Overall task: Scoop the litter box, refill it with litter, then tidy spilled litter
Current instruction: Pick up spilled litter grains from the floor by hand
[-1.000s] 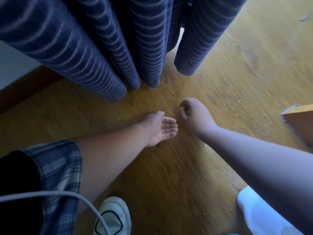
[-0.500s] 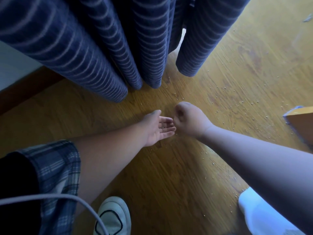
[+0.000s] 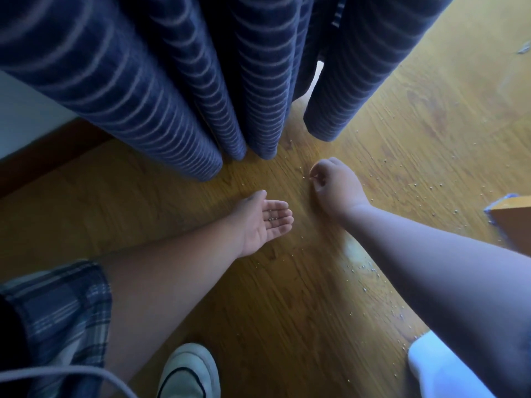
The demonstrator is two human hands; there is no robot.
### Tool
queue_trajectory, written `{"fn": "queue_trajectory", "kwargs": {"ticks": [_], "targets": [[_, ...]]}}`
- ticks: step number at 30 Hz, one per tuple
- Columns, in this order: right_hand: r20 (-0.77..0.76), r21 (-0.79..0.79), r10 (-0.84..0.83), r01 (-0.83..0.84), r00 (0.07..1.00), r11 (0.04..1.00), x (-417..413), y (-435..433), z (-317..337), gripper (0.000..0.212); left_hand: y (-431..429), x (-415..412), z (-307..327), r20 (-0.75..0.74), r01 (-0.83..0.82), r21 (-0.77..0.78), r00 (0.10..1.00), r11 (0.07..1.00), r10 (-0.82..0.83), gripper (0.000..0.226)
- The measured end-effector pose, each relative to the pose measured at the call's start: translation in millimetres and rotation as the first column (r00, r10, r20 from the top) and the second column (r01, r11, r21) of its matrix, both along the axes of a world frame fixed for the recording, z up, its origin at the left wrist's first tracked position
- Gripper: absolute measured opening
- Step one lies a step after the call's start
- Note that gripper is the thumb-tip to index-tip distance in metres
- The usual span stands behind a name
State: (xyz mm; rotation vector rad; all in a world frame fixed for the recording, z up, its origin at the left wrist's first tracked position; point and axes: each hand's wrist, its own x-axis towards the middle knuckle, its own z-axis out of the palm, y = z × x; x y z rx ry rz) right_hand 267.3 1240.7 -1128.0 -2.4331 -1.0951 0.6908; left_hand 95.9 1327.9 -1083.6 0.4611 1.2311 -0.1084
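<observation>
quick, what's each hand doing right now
Left hand: open, palm up, holding a few litter grains.
Right hand: fingertips pinched at the floor; contents cannot be told.

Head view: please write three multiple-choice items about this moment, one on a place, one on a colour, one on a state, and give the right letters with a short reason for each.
1. Where do the collected litter grains lie?
A. on the fingers of the open left hand
B. on the shoe
C. on the curtain

2. What colour is the curtain?
A. red with dots
B. dark blue with pale stripes
C. plain white

3. How is the right hand held?
A. flat, palm up
B. spread wide on the curtain
C. curled, fingertips pinched down at the wooden floor

Answers:
1 A: a few grains sit on the cupped left hand.
2 B: its folds are navy with thin light stripes.
3 C: its fingers are bunched together above scattered grains.
</observation>
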Motion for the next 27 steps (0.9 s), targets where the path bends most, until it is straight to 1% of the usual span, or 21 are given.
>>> {"fn": "queue_trajectory", "kwargs": {"ticks": [4,7,10,13,18,24,25,27], "targets": [[0.049,0.003,0.024,-0.025,0.999,1.000,-2,-1,-3,0.012,1,-8,2,-0.021,0.002,0.021,1.000,1.000,-0.002,0.050],[0.043,-0.006,-0.005,0.005,0.999,1.000,-3,5,1,0.014,-1,-11,3,-0.035,0.018,0.020,0.999,1.000,-0.017,0.049],[0.027,0.021,-0.031,0.030,0.999,0.999,-5,7,3,0.014,-4,-8,6,-0.026,0.011,0.016,1.000,1.000,-0.011,0.049],[0.005,0.046,0.006,-0.006,1.000,0.999,-6,8,4,0.010,-6,-5,7,-0.009,0.014,0.008,1.000,1.000,-0.014,0.049],[0.022,0.038,0.067,-0.068,0.997,0.997,-7,11,-1,0.008,-7,-4,8,-0.015,0.018,0.000,1.000,1.000,-0.018,0.049],[0.126,-0.036,0.167,-0.163,0.978,0.986,-7,13,-1,0.010,-3,-8,10,-0.014,0.003,0.006,1.000,1.000,-0.003,0.048],[0.130,-0.024,0.140,-0.138,0.982,0.990,-7,15,0,0.011,-2,-9,11,-0.012,0.002,0.005,1.000,1.000,-0.002,0.048],[0.109,0.024,0.033,-0.036,0.994,0.999,-4,24,2,0.013,0,-10,11,-0.009,-0.006,0.001,1.000,1.000,0.006,0.047]]}}
